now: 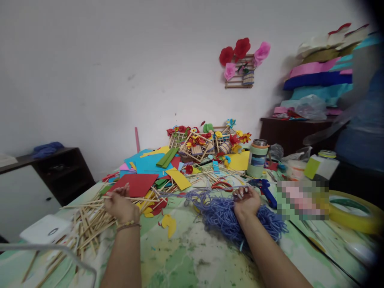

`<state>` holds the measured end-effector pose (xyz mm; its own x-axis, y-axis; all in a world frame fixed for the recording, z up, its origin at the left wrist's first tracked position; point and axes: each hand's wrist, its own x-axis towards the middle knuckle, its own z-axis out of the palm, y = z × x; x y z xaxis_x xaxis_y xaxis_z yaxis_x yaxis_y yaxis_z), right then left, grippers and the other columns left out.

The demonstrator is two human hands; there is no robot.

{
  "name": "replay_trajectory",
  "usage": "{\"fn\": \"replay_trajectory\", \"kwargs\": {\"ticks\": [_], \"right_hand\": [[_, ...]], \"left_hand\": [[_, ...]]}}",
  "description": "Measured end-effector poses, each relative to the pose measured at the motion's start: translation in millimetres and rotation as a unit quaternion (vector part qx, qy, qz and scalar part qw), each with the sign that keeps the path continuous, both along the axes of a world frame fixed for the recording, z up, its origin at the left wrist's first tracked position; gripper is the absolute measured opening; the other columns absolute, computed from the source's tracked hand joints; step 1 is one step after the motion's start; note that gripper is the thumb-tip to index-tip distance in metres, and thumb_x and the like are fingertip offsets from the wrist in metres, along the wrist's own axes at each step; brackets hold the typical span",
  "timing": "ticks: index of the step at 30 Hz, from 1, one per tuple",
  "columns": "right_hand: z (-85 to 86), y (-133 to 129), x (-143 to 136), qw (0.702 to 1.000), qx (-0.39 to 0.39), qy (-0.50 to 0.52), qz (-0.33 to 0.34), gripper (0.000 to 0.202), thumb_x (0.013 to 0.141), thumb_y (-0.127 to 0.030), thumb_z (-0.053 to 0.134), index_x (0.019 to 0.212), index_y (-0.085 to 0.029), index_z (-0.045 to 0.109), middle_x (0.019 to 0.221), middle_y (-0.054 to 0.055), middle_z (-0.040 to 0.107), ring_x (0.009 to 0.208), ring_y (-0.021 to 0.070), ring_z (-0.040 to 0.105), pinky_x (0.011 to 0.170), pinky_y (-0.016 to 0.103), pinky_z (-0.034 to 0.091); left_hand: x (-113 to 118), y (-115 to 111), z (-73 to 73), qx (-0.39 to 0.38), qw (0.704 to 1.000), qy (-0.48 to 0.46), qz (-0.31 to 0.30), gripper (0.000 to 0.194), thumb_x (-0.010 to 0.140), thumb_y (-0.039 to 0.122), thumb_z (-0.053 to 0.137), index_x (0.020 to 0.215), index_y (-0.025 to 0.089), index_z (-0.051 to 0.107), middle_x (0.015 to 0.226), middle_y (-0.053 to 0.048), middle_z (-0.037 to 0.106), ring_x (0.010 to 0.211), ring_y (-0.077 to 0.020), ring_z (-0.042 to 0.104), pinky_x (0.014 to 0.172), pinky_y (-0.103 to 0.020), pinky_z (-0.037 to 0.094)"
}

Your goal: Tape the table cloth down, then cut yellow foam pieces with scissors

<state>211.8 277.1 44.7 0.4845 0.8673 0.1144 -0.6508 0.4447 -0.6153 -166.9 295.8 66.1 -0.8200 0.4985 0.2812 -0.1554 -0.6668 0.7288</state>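
Observation:
My left hand (121,205) is at the left of the table, closed around a thin wooden stick (143,199) that points right. Blue-purple yarn reaches the stick's right end. Over the pile of blue-purple yarn (220,218), my right hand (247,201) has its fingers curled in, with a taut strand of yarn (210,189) running from them toward the stick. Many loose wooden sticks (87,224) lie beneath and beside my left hand. A red sheet (139,184) is just behind it. Yellow cut pieces (169,225) rest between the hands.
Small wooden racks with flowers (196,146) stand against the wall. A green flask (257,160), a blue glue gun (267,192), red-handled scissors (222,186) and a yellow tape roll (354,212) are to the right. A white box (45,229) lies at the left.

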Motion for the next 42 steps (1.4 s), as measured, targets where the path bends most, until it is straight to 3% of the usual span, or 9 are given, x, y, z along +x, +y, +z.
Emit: {"fn": "replay_trajectory", "kwargs": {"ticks": [6,12,22,24,27,32,35,37,42], "right_hand": [[0.7,-4.5,-21.0,0.996,-0.029,-0.057,0.066,0.027,0.067,-0.037,0.054,0.058,-0.021,0.034,0.045,-0.007,0.033,0.039,0.0085,0.031,0.045,0.024,0.031],[-1.9,-1.7,-25.5,0.989,-0.059,-0.125,0.051,0.028,0.069,-0.042,0.051,0.058,-0.022,0.035,0.046,-0.006,0.032,0.041,0.0096,0.031,0.046,0.026,0.031],[-4.5,-8.9,-36.9,0.947,-0.073,-0.307,-0.066,0.022,0.070,-0.038,0.063,0.081,-0.021,0.054,0.075,0.000,0.053,0.067,0.0158,0.046,0.066,0.030,0.039],[-2.5,-15.5,-39.1,0.913,-0.034,-0.391,-0.113,0.027,0.070,-0.034,0.064,0.091,-0.020,0.057,0.091,0.004,0.056,0.085,0.0200,0.051,0.081,0.034,0.041],[4.0,-26.2,-52.2,0.795,0.071,-0.578,-0.168,0.027,0.074,-0.028,0.061,0.099,-0.020,0.059,0.105,0.010,0.057,0.106,0.0258,0.048,0.099,0.043,0.034],[18.8,-27.1,-118.9,0.669,0.162,-0.724,0.053,0.039,0.073,-0.015,0.059,0.112,-0.023,0.061,0.121,0.010,0.058,0.116,0.0240,0.049,0.103,0.040,0.033],[25.4,-8.7,-166.5,0.695,0.043,-0.688,0.206,0.062,0.053,-0.007,0.072,0.113,-0.022,0.063,0.123,0.009,0.059,0.121,0.0285,0.046,0.104,0.040,0.032],[30.8,10.0,-188.5,0.705,-0.019,-0.665,0.245,0.052,0.045,-0.004,0.075,0.094,-0.020,0.069,0.095,0.008,0.068,0.105,0.0312,0.057,0.093,0.040,0.040],[65.3,50.4,-204.5,0.750,-0.071,-0.593,0.285,0.019,0.064,-0.020,0.072,0.051,-0.019,0.057,0.045,-0.001,0.049,0.055,0.0168,0.054,0.056,0.028,0.041]], "left_hand": [[30.4,22.9,3.4,0.037,0.995,-0.071,-0.067,0.021,0.073,0.015,0.056,0.067,0.019,0.036,0.070,0.005,0.056,0.072,-0.0081,0.062,0.073,-0.023,0.050],[18.3,15.9,4.0,0.030,0.979,-0.179,-0.094,0.027,0.077,0.001,0.043,0.062,0.018,0.030,0.048,0.009,0.039,0.038,-0.0019,0.041,0.041,-0.009,0.033],[8.8,-25.2,29.8,0.001,0.894,-0.243,-0.376,0.028,0.086,-0.005,0.028,0.070,0.015,0.040,0.054,0.007,0.037,0.034,0.0020,0.033,0.033,-0.002,0.028],[9.8,-25.1,27.8,0.008,0.881,-0.258,-0.396,0.029,0.086,-0.006,0.027,0.070,0.016,0.037,0.052,0.008,0.033,0.032,0.0025,0.032,0.033,-0.001,0.027],[11.2,-21.6,22.2,0.026,0.868,-0.280,-0.410,0.031,0.087,-0.005,0.024,0.068,0.016,0.034,0.049,0.009,0.029,0.029,0.0027,0.031,0.033,-0.001,0.027],[11.4,-20.5,16.3,0.042,0.845,-0.285,-0.451,0.029,0.090,-0.002,0.028,0.068,0.017,0.034,0.047,0.010,0.026,0.028,0.0031,0.029,0.032,-0.001,0.023],[9.0,-25.4,16.6,0.006,0.822,-0.275,-0.498,0.027,0.090,0.000,0.033,0.069,0.017,0.036,0.049,0.010,0.026,0.028,0.0028,0.029,0.031,-0.002,0.021],[5.5,-28.6,17.6,-0.023,0.810,-0.269,-0.521,0.027,0.091,0.001,0.033,0.068,0.017,0.035,0.049,0.010,0.026,0.028,0.0022,0.030,0.030,-0.003,0.021],[-4.2,-27.9,16.8,-0.088,0.798,-0.258,-0.537,0.029,0.090,0.003,0.034,0.064,0.016,0.035,0.046,0.008,0.034,0.029,0.0004,0.035,0.031,-0.004,0.028]]}}
